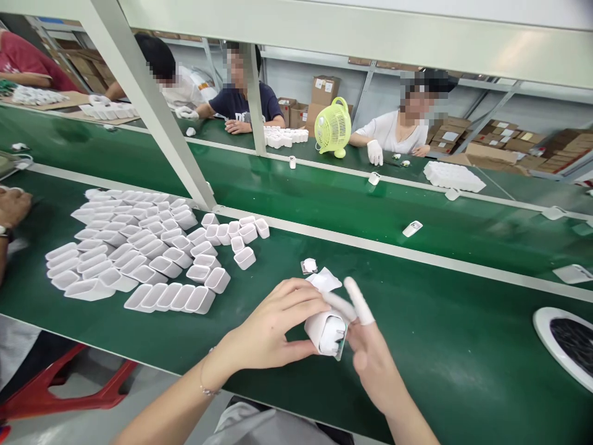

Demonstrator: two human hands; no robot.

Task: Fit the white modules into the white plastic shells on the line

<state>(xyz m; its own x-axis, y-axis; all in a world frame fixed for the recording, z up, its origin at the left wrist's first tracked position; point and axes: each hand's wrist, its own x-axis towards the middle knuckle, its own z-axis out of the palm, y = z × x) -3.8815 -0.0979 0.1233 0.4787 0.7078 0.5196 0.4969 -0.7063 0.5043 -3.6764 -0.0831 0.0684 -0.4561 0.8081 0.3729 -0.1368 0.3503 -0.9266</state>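
Observation:
A white plastic housing (319, 329) is held over the green bench by my left hand (282, 318), its thumb below and fingers across the top. Inside its open end sits a white part (332, 337), with a thin clear or green edge at the right. My right hand (370, 352) is against the housing's right side, one covered finger on its top and another covered finger raised. Whether the right hand grips anything is hidden. Just beyond the hands lie a white sheet-like piece (327, 279) and a small white part (309, 266).
Many white open housings (139, 247) cover the bench at left. A green conveyor belt (301, 198) carries small white devices (412, 228). A metal post (148, 111) stands at left, a round white-rimmed object (540, 327) at right. People work beyond, near a green fan (333, 127).

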